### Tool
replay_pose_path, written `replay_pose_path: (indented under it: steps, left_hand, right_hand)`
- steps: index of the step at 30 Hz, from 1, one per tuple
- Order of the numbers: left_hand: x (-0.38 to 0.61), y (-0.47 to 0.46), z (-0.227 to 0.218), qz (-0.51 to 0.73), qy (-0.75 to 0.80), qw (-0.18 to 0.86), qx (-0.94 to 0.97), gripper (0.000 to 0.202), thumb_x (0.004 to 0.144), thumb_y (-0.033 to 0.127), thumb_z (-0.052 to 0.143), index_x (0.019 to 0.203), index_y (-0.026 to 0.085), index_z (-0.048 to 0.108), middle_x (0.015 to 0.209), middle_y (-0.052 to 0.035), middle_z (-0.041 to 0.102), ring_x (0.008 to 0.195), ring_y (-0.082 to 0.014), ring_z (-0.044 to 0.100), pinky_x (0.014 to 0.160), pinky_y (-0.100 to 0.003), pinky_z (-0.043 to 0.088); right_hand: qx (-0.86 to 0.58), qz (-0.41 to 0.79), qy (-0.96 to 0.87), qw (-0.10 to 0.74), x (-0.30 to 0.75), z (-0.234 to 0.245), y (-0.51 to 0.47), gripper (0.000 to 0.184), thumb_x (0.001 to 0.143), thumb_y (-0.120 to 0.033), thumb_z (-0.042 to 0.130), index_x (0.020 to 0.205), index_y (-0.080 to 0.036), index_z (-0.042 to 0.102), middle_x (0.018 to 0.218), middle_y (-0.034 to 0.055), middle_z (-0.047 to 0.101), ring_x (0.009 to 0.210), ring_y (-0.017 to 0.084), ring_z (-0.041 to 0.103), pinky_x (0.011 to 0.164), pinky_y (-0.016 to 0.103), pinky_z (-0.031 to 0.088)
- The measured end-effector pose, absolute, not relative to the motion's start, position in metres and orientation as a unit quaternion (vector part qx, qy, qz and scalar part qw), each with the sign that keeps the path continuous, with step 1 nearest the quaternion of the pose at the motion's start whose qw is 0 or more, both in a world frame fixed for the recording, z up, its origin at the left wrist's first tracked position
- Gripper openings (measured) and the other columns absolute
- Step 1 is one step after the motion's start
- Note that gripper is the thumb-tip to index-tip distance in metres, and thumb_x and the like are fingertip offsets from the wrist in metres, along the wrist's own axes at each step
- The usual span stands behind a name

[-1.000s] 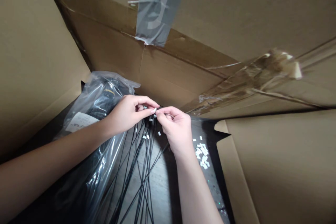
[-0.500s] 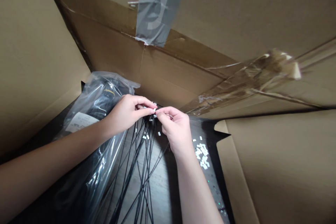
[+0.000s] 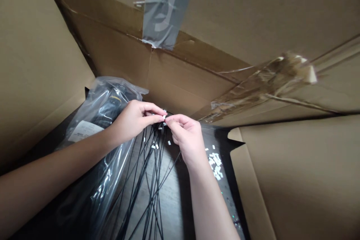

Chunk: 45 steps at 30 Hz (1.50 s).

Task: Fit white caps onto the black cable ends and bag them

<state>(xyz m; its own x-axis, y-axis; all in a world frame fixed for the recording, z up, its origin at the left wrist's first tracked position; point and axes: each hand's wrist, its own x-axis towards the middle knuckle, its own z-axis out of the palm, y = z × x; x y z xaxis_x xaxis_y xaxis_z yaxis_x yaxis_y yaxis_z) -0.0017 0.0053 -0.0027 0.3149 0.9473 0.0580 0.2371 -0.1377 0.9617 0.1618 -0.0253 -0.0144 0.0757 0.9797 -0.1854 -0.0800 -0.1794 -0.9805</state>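
My left hand (image 3: 135, 120) pinches a small white connector (image 3: 164, 117) between thumb and forefinger. Fingertip to fingertip with it, my right hand (image 3: 187, 135) is closed in a pinch; a thin black wire (image 3: 174, 160) comes out from under its palm. What lies right at the right fingertips is too small to see clearly. Below both hands, several black wires (image 3: 153, 191) run toward me over the dark table, some with white connectors (image 3: 155, 146) at or near their far ends. A loose pile of white connectors (image 3: 216, 165) lies to the right of my right wrist.
Left of the wires lies a clear plastic bag (image 3: 108, 180) of bundled black wires with a white label (image 3: 84, 130). Cardboard walls stand around: a taped one (image 3: 174, 78) behind, one at left (image 3: 36, 63), and a flap (image 3: 303, 172) at right.
Both hands keep the same pinch at the same spot. The whole view has shifted slightly, with the surroundings a little further left.
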Motion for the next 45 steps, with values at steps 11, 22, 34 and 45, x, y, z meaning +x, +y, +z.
replay_pose_path:
  steps: [11, 22, 34, 45]
  left_hand:
    - [-0.001, 0.007, -0.004, 0.377, 0.446, 0.489, 0.648, 0.013, 0.079, 0.024, 0.074, 0.089, 0.019, 0.08, 0.089, -0.004, 0.079, 0.082, -0.0182, 0.073, 0.081, -0.029, 0.057]
    - [-0.001, 0.007, -0.004, 0.384, 0.447, 0.498, 0.636, 0.012, 0.077, 0.023, 0.076, 0.087, 0.018, 0.08, 0.088, -0.0039, 0.08, 0.083, -0.0187, 0.074, 0.082, -0.029, 0.058]
    - [0.0, 0.006, -0.002, 0.374, 0.45, 0.471, 0.66, 0.011, 0.078, 0.021, 0.075, 0.086, 0.019, 0.081, 0.089, -0.0021, 0.08, 0.084, -0.0176, 0.074, 0.082, -0.026, 0.057]
    - [-0.001, 0.005, -0.003, 0.372, 0.455, 0.442, 0.678, 0.011, 0.08, 0.021, 0.073, 0.087, 0.019, 0.081, 0.089, -0.0025, 0.08, 0.082, -0.017, 0.073, 0.08, -0.026, 0.056]
  right_hand:
    - [-0.534, 0.549, -0.415, 0.491, 0.162, -0.014, -0.026, 0.023, 0.066, -0.038, 0.073, 0.066, -0.017, 0.066, 0.045, -0.0101, 0.03, 0.043, 0.005, 0.019, 0.044, 0.024, 0.015]
    - [-0.535, 0.553, -0.413, 0.488, 0.162, -0.017, -0.025, 0.025, 0.067, -0.039, 0.074, 0.067, -0.016, 0.066, 0.045, -0.0103, 0.031, 0.043, 0.005, 0.018, 0.044, 0.024, 0.012]
    - [-0.541, 0.533, -0.426, 0.492, 0.163, -0.023, -0.025, 0.025, 0.069, -0.039, 0.074, 0.067, -0.016, 0.065, 0.047, -0.0107, 0.03, 0.041, 0.004, 0.017, 0.044, 0.024, 0.012]
    - [-0.529, 0.534, -0.426, 0.503, 0.163, -0.027, -0.026, 0.027, 0.071, -0.041, 0.074, 0.07, -0.015, 0.067, 0.047, -0.01, 0.031, 0.042, 0.004, 0.019, 0.042, 0.023, 0.013]
